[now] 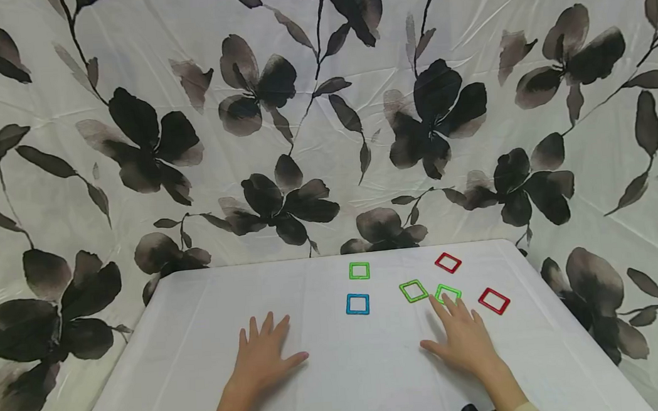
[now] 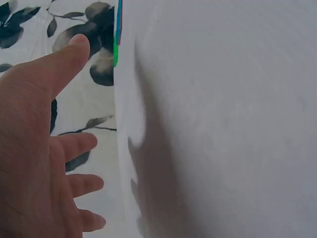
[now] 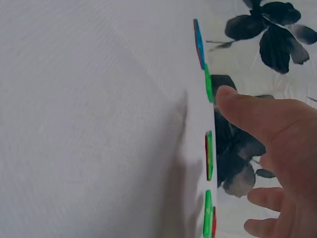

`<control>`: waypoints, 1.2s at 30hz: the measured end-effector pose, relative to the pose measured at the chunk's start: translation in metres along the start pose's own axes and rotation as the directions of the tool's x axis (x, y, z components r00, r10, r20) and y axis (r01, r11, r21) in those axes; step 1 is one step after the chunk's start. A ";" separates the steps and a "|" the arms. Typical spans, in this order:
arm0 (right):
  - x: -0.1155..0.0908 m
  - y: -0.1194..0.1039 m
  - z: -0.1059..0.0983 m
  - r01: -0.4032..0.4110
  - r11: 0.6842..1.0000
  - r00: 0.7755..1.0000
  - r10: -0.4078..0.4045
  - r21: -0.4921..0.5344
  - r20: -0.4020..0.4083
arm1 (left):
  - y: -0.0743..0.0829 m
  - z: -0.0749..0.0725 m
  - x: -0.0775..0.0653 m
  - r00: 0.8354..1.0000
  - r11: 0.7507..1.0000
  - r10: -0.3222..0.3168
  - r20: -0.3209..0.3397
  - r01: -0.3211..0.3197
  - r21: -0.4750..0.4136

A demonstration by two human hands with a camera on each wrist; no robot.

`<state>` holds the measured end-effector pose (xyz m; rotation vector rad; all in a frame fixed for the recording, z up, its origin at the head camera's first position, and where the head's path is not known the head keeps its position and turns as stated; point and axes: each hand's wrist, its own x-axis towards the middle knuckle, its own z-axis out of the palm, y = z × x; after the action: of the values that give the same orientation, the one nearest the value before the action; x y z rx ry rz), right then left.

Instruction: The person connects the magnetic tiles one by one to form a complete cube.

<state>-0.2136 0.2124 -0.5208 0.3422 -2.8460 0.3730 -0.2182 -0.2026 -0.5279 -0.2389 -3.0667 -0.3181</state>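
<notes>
Both hands hover spread over a white table, holding nothing. My left hand (image 1: 261, 355) is on the left part, fingers straight and thumb out toward the middle; its shadow falls on the cloth in the left wrist view. My right hand (image 1: 463, 339) has its fingertips right at a light green square frame (image 1: 449, 293), partly hidden behind them. Just left of it lies a second green frame (image 1: 413, 291). A red frame (image 1: 494, 301) lies to the right, another red frame (image 1: 448, 262) farther back. A blue frame (image 1: 357, 304) lies between the hands, with a green frame (image 1: 359, 271) behind it.
The white table (image 1: 200, 314) ends at a far edge, close to a hanging cloth (image 1: 359, 147) with dark flower prints. Dark wrist camera parts show near both wrists at the bottom of the head view.
</notes>
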 end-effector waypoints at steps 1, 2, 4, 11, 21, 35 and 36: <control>0.001 -0.001 0.000 0.000 1.000 1.000 0.000 0.010 -0.003 | 0.001 0.001 0.001 1.000 1.000 0.001 0.000 -0.001 -0.001; 0.002 -0.001 0.000 0.001 1.000 1.000 -0.001 0.021 -0.007 | 0.002 0.003 0.003 1.000 1.000 0.002 -0.001 -0.002 -0.003; 0.003 -0.003 0.001 -0.002 0.999 1.000 0.002 0.043 -0.012 | 0.004 0.005 0.006 1.000 1.000 0.003 -0.002 -0.003 -0.011; 0.011 -0.013 0.005 0.023 0.996 0.998 -0.017 0.088 -0.061 | 0.016 0.007 0.014 1.000 0.998 0.014 0.013 -0.013 -0.060; 0.023 -0.024 0.014 0.018 0.986 0.994 -0.001 0.164 -0.108 | 0.032 0.008 0.030 0.995 0.993 0.097 -0.034 -0.099 -0.069; 0.027 -0.033 0.019 -0.077 0.969 0.997 0.081 0.235 -0.005 | 0.051 0.022 0.069 0.978 0.957 0.207 -0.035 -0.209 -0.201; 0.027 -0.034 0.019 -0.081 0.968 0.997 0.083 0.239 -0.001 | 0.052 0.024 0.072 0.979 0.956 0.204 -0.026 -0.205 -0.211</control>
<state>-0.2342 0.1701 -0.5238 0.2660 -2.8145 0.7360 -0.2813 -0.1369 -0.5360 -0.5600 -2.9658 -0.6334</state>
